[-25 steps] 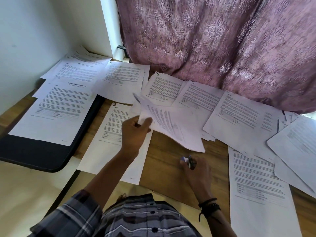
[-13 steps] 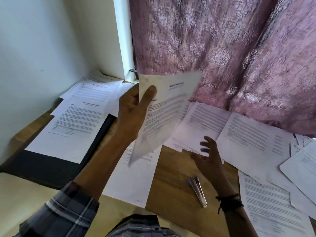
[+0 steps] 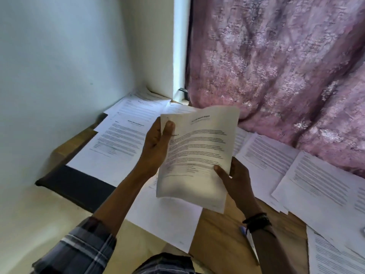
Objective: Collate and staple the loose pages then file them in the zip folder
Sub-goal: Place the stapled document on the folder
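The left grip (image 3: 156, 143) is pinching the held pages (image 3: 197, 155) at their upper left edge, thumb lying over the printed face and fingers hidden behind. The right grip (image 3: 235, 178) is pinching the same pages at the lower right edge, thumb on the front. Between the two grips the pages are hanging in the air above the table (image 3: 217, 234). Their long axis is running from the person's chest up and away, and the headline end is pointing towards the curtain (image 3: 276, 76), leaning slightly right. The printed face is turning towards the camera and the lower end is bulging outward; how many sheets there are cannot be told.

Below the right grip, just behind the wristband (image 3: 256, 222), the stapler (image 3: 245, 232) is lying on the table, mostly hidden. Left of and below the left grip, the black zip folder (image 3: 79, 184) is lying under a sheet. Loose pages (image 3: 325, 184) are lying spread over the table beyond and to the right of both grips.
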{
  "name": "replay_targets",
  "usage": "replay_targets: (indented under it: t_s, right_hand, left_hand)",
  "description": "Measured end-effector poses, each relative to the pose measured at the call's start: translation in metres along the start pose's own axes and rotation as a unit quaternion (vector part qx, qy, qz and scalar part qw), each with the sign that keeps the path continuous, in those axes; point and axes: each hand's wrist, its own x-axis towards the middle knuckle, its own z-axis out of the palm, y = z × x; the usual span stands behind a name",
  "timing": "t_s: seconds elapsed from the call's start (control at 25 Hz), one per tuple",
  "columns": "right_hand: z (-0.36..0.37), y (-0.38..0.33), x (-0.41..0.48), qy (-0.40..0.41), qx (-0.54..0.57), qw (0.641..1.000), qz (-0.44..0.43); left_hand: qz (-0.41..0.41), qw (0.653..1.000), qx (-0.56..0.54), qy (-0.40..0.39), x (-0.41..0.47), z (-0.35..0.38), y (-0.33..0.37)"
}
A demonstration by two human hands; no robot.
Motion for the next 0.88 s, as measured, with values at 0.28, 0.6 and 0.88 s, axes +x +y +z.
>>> replay_targets:
  t_s: [0.28, 0.6, 0.88]
  right_hand:
    - [0.082, -0.034, 0.011, -0.097, 0.219, 0.965, 0.105]
    - [0.232, -0.030, 0.001, -0.223, 0.166, 0.935, 0.219]
    - [0.320, -0.036, -0.010, -0.276, 0.110, 0.925, 0.236]
  left_hand:
    - [-0.115, 0.979, 0.168, 0.023, 0.022, -0.124, -0.023]
    - [-0.185, 0.925, 0.304, 0.135, 0.005, -0.274, -0.053]
    - [-0.253, 0.884, 0.356, 0.164, 0.003, -0.363, -0.082]
